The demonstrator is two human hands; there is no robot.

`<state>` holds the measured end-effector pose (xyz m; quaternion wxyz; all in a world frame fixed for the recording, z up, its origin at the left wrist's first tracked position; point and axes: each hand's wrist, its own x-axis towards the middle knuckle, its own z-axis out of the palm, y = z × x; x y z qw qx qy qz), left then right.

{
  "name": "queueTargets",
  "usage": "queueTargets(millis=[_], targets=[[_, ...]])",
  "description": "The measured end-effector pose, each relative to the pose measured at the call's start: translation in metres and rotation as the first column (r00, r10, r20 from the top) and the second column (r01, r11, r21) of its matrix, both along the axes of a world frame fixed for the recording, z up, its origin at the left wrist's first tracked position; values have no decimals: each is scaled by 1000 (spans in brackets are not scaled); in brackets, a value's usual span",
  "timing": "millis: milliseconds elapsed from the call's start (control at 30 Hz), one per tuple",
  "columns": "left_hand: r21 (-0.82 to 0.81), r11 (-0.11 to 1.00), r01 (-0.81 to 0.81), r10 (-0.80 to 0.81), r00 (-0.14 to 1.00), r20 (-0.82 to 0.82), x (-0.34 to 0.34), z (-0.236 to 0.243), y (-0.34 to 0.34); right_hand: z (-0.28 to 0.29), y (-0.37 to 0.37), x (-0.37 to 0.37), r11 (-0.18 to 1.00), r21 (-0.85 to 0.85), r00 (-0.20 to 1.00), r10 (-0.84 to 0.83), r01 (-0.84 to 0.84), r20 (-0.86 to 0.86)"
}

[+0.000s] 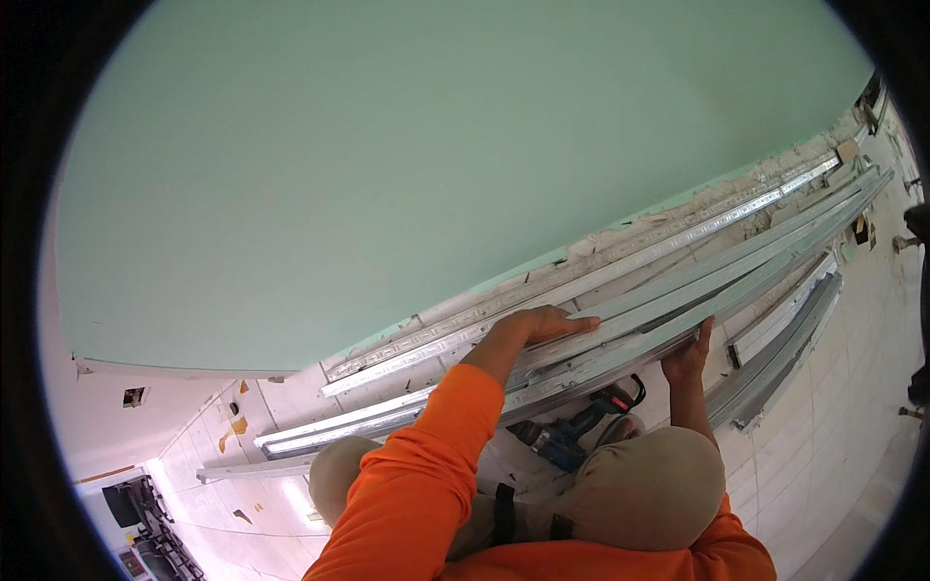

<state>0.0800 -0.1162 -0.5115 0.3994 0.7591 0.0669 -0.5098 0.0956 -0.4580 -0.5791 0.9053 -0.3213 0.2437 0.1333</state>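
Observation:
A bundle of long, thin silver metal studs (pixel 668 310) slants from the lower left to the upper right in front of me. My left hand (pixel 557 325) lies over the bundle's far side, its fingers closed on a stud edge. From the near side, my right hand (pixel 688 360) grips the lowest stud, thumb and fingers around its edge. Both hands are closed, though some fingertips are hidden by the metal. A blue cordless drill (pixel 557 443) with a red and black battery end lies on the floor by my knees, just below the studs.
Behind the bundle stands a green wall board (pixel 417 165). A perforated metal track (pixel 659 237) runs along its broken, dusty base. More metal profiles (pixel 780 353) lie on the tiled floor (pixel 823 407) at the right. Dark equipment (pixel 150 528) stands at the far lower left.

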Motion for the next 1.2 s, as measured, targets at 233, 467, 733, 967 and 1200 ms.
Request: queueTargets(millis=[233, 467, 733, 967, 1200], targets=[[-34, 999, -33, 37, 992, 123, 4, 5, 1, 1, 2, -4, 997, -79, 998, -5, 10, 55], [-45, 999, -30, 39, 972, 232, 13, 33, -2, 15, 6, -12, 992, -118, 991, 48, -34, 123], [34, 999, 9, -25, 880, 474, 28, 81, 1, 30, 21, -61, 336, -938, 992, 58, 88, 114], [100, 993, 69, -119, 710, 694, 36, 107, -7, 40, 22, -137, 89, -902, 134, 978, 423, 160], [236, 965, 115, -250, 669, 700, 21, 163, -17, -29, 50, -137, -14, -916, -546, 800, 401, -251]])
